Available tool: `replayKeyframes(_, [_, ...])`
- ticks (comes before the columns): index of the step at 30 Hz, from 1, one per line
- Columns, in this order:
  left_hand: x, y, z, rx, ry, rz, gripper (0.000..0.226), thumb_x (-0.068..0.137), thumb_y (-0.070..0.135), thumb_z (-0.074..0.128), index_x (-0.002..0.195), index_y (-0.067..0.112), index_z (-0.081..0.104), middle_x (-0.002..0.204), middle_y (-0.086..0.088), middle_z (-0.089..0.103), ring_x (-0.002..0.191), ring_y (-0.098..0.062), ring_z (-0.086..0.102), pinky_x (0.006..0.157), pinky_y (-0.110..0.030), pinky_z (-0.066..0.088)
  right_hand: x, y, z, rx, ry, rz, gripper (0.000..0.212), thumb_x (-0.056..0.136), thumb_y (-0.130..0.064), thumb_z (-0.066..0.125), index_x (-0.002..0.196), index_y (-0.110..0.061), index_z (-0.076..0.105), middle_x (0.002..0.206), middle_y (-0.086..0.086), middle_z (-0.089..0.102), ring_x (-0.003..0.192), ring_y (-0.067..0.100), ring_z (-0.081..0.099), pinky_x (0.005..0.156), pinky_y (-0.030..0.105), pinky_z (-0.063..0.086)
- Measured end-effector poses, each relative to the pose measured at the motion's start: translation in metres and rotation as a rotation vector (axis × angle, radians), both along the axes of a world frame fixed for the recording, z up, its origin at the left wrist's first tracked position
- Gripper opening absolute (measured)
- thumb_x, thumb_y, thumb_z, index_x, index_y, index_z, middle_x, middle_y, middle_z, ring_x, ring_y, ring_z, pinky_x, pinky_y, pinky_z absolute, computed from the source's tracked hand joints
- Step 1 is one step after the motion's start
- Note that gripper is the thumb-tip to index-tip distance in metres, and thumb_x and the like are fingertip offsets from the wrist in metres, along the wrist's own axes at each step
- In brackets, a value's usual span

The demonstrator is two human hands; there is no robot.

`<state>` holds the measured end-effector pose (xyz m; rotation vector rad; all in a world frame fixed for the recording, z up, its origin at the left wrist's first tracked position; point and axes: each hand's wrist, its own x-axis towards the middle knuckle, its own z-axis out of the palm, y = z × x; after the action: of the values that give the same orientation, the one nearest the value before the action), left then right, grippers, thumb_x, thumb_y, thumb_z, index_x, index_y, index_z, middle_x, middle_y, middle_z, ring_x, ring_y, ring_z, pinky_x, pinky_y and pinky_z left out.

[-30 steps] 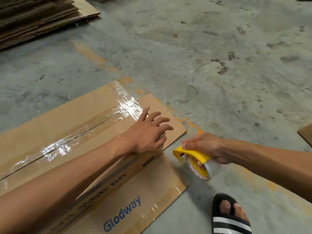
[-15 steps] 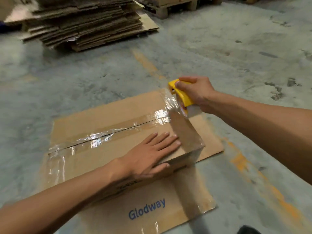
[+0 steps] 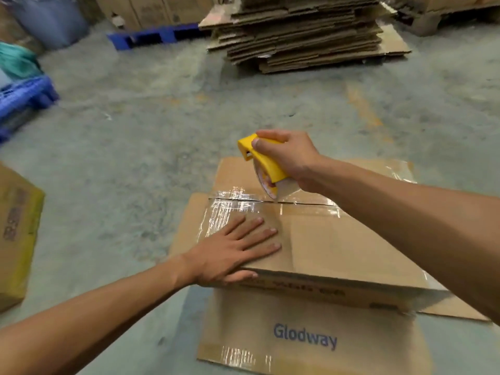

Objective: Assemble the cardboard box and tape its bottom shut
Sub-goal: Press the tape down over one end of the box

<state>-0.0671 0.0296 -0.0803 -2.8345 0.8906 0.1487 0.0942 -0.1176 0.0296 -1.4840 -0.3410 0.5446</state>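
A brown cardboard box (image 3: pixel 338 239) stands upside down on the floor, its bottom flaps closed along a centre seam. Clear tape (image 3: pixel 232 204) shines across the seam at the box's left end. My left hand (image 3: pixel 238 250) rests flat on the near flap by the left edge, fingers straight, thumb over the front edge. My right hand (image 3: pixel 289 155) grips a yellow tape dispenser (image 3: pixel 266 166), whose roll touches the seam just right of the shiny tape. A flap printed "Glodway" (image 3: pixel 305 339) lies flat on the floor in front.
A stack of flattened cardboard (image 3: pixel 303 31) lies on the concrete floor behind. Blue pallets (image 3: pixel 151 36) stand at the back left, another blue pallet (image 3: pixel 21 98) at the left edge. A yellowish carton (image 3: pixel 16 234) sits near left. A wooden pallet (image 3: pixel 443 14) is at the back right.
My view has swung left and up. My right hand has brought the dispenser from beside the box onto the seam. My left hand has settled flat on the near flap.
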Motion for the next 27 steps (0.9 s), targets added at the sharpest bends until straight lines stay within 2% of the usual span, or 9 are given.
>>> replayKeyframes(3, [0.005, -0.021, -0.007, -0.054, -0.021, 0.064, 0.062, 0.102, 0.054, 0.027, 0.157, 0.03, 0.011, 0.166, 0.0, 0.006, 0.152, -0.03, -0.002, 0.12, -0.052, 0.009, -0.015, 0.012, 0.004, -0.022, -0.02, 0.082, 0.04, 0.089, -0.014, 0.071, 0.128, -0.013, 0.063, 0.056, 0.008, 0.064, 0.032, 0.021, 0.052, 0.038, 0.026, 0.046])
replayKeyframes(7, [0.036, -0.075, -0.018, -0.117, -0.027, 0.164, 0.062, 0.1, 0.056, 0.02, 0.154, 0.036, 0.0, 0.166, 0.001, 0.005, 0.151, -0.034, 0.001, 0.119, -0.055, 0.008, -0.016, 0.0, 0.016, -0.003, -0.005, 0.106, 0.04, 0.089, -0.014, 0.071, 0.128, -0.012, 0.063, 0.064, 0.015, 0.063, 0.032, 0.021, 0.053, 0.039, 0.026, 0.047])
replayKeyframes(10, [0.064, -0.134, -0.023, -0.195, -0.034, 0.251, 0.061, 0.099, 0.056, 0.023, 0.155, 0.036, 0.006, 0.165, -0.001, 0.008, 0.15, -0.038, 0.005, 0.118, -0.058, 0.005, -0.007, -0.025, 0.027, 0.008, -0.003, 0.071, 0.039, 0.09, -0.014, 0.07, 0.128, -0.012, 0.062, 0.066, 0.017, 0.061, 0.032, 0.02, 0.052, 0.038, 0.025, 0.047])
replayKeyframes(15, [0.091, -0.228, -0.023, -0.324, -0.003, 0.363, 0.059, 0.1, 0.049, 0.025, 0.155, 0.032, 0.012, 0.165, -0.007, 0.006, 0.149, -0.044, -0.002, 0.115, -0.062, -0.005, 0.013, -0.086, 0.043, -0.017, -0.022, -0.022, 0.041, 0.091, -0.015, 0.07, 0.131, -0.011, 0.062, 0.068, 0.016, 0.062, 0.031, 0.017, 0.052, 0.037, 0.024, 0.048])
replayKeyframes(19, [0.105, -0.277, -0.012, -0.375, 0.127, 0.381, 0.057, 0.101, 0.043, 0.025, 0.154, 0.035, 0.006, 0.165, -0.008, -0.006, 0.146, -0.046, -0.016, 0.11, -0.062, -0.015, 0.026, -0.137, 0.052, -0.06, -0.015, -0.092, 0.038, 0.09, -0.019, 0.071, 0.127, -0.015, 0.065, 0.063, 0.007, 0.065, 0.035, 0.019, 0.053, 0.037, 0.026, 0.049])
replayKeyframes(23, [0.12, -0.318, -0.001, -0.355, 0.258, 0.415, 0.064, 0.099, 0.04, 0.032, 0.155, 0.034, 0.001, 0.164, -0.009, -0.016, 0.142, -0.048, -0.026, 0.107, -0.063, -0.02, 0.036, -0.172, 0.055, -0.096, 0.007, -0.11, 0.037, 0.089, -0.021, 0.072, 0.126, -0.017, 0.066, 0.075, 0.01, 0.065, 0.045, 0.019, 0.054, 0.04, 0.027, 0.051])
replayKeyframes(25, [0.127, -0.334, 0.009, -0.406, 0.316, 0.414, 0.071, 0.093, 0.039, 0.04, 0.155, 0.034, 0.005, 0.164, -0.009, -0.016, 0.142, -0.047, -0.028, 0.106, -0.063, -0.022, 0.039, -0.18, 0.056, -0.124, 0.011, -0.08, 0.038, 0.089, -0.022, 0.071, 0.127, -0.018, 0.066, 0.079, 0.01, 0.064, 0.049, 0.017, 0.055, 0.042, 0.026, 0.052])
replayKeyframes(27, [0.133, -0.341, 0.017, -0.492, 0.398, 0.405, 0.07, 0.088, 0.035, 0.045, 0.153, 0.033, 0.018, 0.165, -0.007, -0.011, 0.143, -0.045, -0.027, 0.106, -0.062, -0.023, 0.04, -0.185, 0.056, -0.137, 0.006, -0.035, 0.039, 0.09, -0.023, 0.07, 0.129, -0.019, 0.065, 0.078, 0.01, 0.063, 0.049, 0.015, 0.055, 0.042, 0.026, 0.053])
